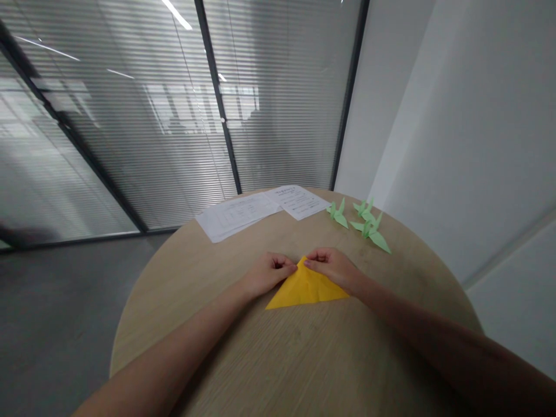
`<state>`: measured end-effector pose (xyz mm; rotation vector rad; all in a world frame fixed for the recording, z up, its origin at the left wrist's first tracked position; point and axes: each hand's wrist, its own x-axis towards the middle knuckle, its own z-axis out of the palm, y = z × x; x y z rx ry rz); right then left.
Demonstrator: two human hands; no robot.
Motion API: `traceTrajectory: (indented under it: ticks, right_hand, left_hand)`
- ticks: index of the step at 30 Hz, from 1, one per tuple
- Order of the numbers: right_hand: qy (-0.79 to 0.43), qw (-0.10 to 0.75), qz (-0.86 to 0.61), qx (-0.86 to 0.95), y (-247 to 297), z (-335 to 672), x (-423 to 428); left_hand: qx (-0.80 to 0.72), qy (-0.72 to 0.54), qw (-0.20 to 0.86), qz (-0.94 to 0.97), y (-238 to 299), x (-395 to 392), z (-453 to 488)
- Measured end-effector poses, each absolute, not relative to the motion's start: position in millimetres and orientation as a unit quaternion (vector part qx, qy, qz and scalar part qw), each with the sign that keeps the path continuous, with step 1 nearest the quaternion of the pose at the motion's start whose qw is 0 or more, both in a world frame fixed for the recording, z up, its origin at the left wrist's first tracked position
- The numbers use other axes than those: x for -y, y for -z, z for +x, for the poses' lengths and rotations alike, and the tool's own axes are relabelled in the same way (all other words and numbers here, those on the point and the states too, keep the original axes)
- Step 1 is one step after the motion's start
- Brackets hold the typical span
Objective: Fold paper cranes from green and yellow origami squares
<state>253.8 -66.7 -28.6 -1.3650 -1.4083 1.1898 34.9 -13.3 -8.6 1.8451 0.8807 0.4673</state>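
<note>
A yellow sheet of origami paper (pixel 306 288), folded into a triangle, lies on the round wooden table (pixel 260 359) with its long edge towards me. My left hand (pixel 270 271) pinches the paper just left of its far tip, thumb on top and fingers curled. On the other side of the tip, my right hand (pixel 333 267) grips the same paper between thumb and fingers. My right hand and wrist cover part of the triangle's right side.
Green paper cranes (pixel 370 229) stand at the table's back right, with another green crane (pixel 337 214) to their left. Printed sheets (pixel 243 213) lie along the far edge. Beyond are a glass partition with blinds (pixel 282 116) and a white wall (pixel 486 127).
</note>
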Motion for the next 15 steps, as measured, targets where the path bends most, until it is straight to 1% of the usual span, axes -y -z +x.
traceTrajectory:
  ticks: [6,15]
  right_hand:
    - [-0.494,0.423,-0.526,0.548,29.6,249.6,67.4]
    - [-0.432,0.469,-0.542,0.547,21.9,258.0,66.8]
  left_hand:
    - [-0.344,-0.189,0.497,0.774,8.7,15.4,37.6]
    - [-0.358,-0.169,0.504,0.767,6.3,16.2,35.2]
